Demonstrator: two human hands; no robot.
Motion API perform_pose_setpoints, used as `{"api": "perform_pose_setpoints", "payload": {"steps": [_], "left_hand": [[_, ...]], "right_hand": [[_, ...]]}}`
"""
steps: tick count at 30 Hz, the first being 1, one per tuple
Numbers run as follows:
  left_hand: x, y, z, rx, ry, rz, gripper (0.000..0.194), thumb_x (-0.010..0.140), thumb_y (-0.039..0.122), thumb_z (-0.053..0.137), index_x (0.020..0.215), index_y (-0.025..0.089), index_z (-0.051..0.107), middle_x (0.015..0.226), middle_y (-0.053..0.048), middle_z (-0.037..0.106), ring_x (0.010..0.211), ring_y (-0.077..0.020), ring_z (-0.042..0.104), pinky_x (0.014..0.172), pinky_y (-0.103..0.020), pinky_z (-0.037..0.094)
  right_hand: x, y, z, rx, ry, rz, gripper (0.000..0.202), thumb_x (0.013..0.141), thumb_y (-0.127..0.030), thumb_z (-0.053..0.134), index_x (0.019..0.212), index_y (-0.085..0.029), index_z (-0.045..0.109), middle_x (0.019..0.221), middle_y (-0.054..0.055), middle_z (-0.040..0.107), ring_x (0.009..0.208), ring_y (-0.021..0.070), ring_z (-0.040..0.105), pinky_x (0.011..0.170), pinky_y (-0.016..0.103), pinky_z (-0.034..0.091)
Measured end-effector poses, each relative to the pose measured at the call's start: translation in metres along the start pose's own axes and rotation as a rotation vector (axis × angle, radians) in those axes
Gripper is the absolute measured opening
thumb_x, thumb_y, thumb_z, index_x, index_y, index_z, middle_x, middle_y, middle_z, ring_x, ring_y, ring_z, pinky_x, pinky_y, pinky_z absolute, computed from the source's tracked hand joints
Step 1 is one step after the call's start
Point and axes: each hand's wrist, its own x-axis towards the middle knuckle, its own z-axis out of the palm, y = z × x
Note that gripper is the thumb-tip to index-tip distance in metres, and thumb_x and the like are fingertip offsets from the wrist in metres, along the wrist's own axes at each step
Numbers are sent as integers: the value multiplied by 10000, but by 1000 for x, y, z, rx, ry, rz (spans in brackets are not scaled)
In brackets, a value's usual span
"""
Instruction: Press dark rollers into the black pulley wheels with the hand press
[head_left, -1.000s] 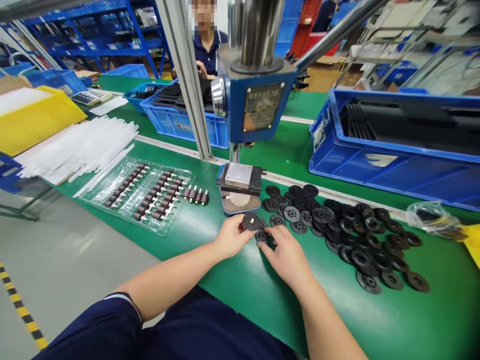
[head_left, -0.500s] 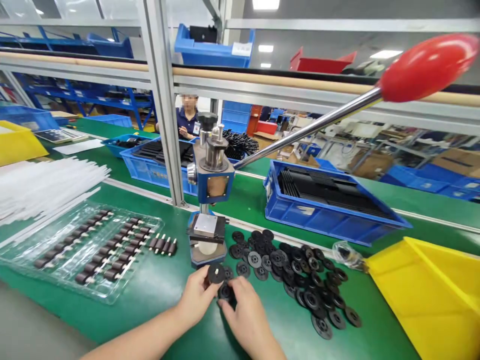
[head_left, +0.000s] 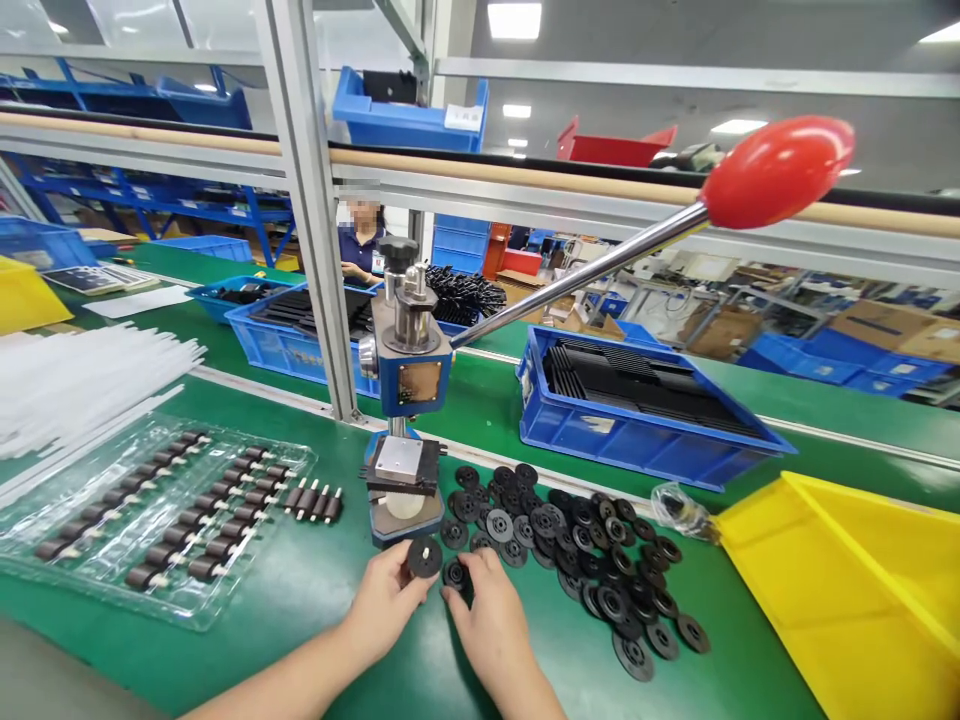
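Observation:
My left hand (head_left: 382, 600) pinches a black disc (head_left: 424, 558) with a white shaft tip at its centre; whatever lies behind the disc is hidden. Just to the right, my right hand (head_left: 487, 610) has thumb and fingers closed on another black disc (head_left: 454, 574), whose ringed face is partly visible. The two discs are close together but apart. Directly beyond my hands stands a hand press (head_left: 409, 385) with a red-knobbed lever (head_left: 780, 172) and a metal plate (head_left: 399, 458) on its base. Loose black discs (head_left: 585, 540) are heaped to the right of the press.
On the left, a clear plastic tray (head_left: 172, 610) holds rows of dark rollers, with several more rollers (head_left: 313, 502) beside it. Blue bins (head_left: 622, 445) of black parts stand behind. A yellow bin (head_left: 840, 590) is at right. One person (head_left: 361, 240) sits across the bench.
The view has shifted, lowering the lever knob in the picture and moving it left. My hands have drawn slightly apart, so a clearer gap shows between the two discs.

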Motion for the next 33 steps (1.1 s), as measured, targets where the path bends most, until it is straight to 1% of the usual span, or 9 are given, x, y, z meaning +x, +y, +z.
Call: {"api": "perform_pose_setpoints", "payload": {"steps": [4,8,12,16,20,24,28,33], "left_hand": [[1,1,-3,21,-23,-14,250,845,391,629,866,143,601,624,15,530,556,-103,500,514,-200,402],[0,8,-9,51,-45,-14,243,835,371,640,845,133,593,618,12,546,548,-96,500,520,-201,402],[3,8,-11,10,-47,-6,237,810,351,668,826,125,599,645,4,546,573,-92,515,533,-195,414],[3,8,-11,-1,-50,-16,242,800,347,685,844,120,616,683,-5,557,600,-97,533,553,-200,431],[3,9,-11,-16,-55,-17,229,792,327,695,860,124,614,698,-2,565,612,-98,534,569,-202,435],[2,11,-8,2,-53,-38,211,799,309,688,864,132,593,657,18,549,583,-91,512,545,-193,414],[1,10,-5,-15,-60,-49,206,800,293,680,886,135,581,672,23,542,577,-90,504,536,-193,416],[-1,10,-4,-22,-48,-56,194,812,295,657,897,131,596,665,18,536,575,-99,509,526,-199,425]], "right_hand": [[1,-5,-1,-63,-13,-15,263,767,-179,647,1030,-188,633,974,64,574,877,207,602,779,299,517],[4,-6,-1,-70,-60,-1,219,821,-233,625,1028,-162,629,983,79,566,915,212,576,829,318,493],[6,-1,3,-64,-100,28,290,855,-332,605,1077,-146,617,1021,96,558,946,226,559,862,347,474],[6,2,5,-73,-120,54,364,861,-386,601,1133,-145,609,1055,105,556,955,244,558,840,367,476],[5,0,4,-82,-122,73,345,865,-370,611,1121,-139,614,1053,105,556,956,247,563,840,366,481],[3,-4,0,-102,-107,58,324,833,-301,660,1112,-142,614,1034,93,562,951,231,575,847,333,493],[2,-5,-2,-127,-63,45,284,805,-246,688,1069,-162,631,1009,76,569,916,212,595,810,301,513],[0,-3,-1,-113,-20,36,279,773,-210,707,1041,-172,641,991,70,574,890,219,607,780,312,526]]}}
